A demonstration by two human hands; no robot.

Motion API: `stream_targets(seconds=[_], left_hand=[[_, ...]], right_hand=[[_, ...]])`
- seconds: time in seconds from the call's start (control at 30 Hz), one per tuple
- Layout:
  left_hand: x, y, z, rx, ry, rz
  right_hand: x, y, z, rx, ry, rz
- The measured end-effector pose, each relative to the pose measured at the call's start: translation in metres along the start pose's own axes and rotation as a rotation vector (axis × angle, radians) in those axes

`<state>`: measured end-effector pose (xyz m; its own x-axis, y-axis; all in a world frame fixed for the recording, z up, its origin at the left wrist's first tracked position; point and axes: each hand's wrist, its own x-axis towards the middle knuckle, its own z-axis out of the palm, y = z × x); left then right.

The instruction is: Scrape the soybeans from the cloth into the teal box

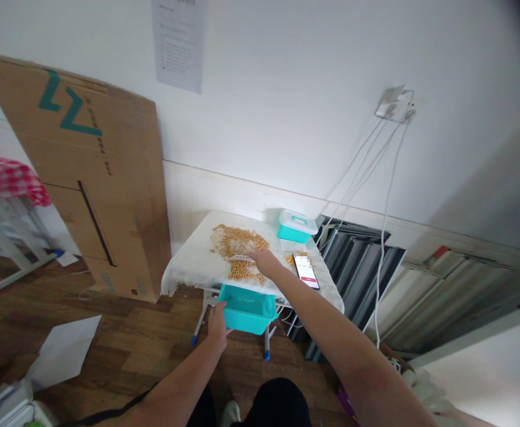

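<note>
My left hand (218,323) grips the left side of a teal plastic bin (247,323), held just below the front edge of the cloth-covered table (189,255). The bin's inside looks bare, apart from slight shading. Yellow soybeans (242,240) lie spread over the white cloth, some close to the front edge. Over the beans, my right hand (263,262) is closed on a thin, flat white piece (238,258), perhaps a card; its exact kind is unclear. It reaches left from my fingers among the beans.
A teal box with a white lid (296,225) stands at the table's back right. A phone (307,274) lies in front of it, with a few yellowish bits beside. A tall cardboard box (104,190) leans at left; dark panels (358,267) and hanging cables (387,219) are at right.
</note>
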<state>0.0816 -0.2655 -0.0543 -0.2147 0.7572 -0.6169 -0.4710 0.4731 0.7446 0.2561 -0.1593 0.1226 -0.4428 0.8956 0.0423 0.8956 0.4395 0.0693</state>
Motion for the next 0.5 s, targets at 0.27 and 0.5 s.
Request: stream_targets(seconds=[0.27,0.5], left_hand=[[-0.004,0.005,-0.003,-0.011,0.029,-0.009],[-0.001,0.003,-0.005,0.011,0.020,0.003]], right_hand=[[-0.008,-0.009,-0.010,-0.026,-0.029,0.010],[-0.016,-0.013,-0.008,0.027,-0.013,-0.047]])
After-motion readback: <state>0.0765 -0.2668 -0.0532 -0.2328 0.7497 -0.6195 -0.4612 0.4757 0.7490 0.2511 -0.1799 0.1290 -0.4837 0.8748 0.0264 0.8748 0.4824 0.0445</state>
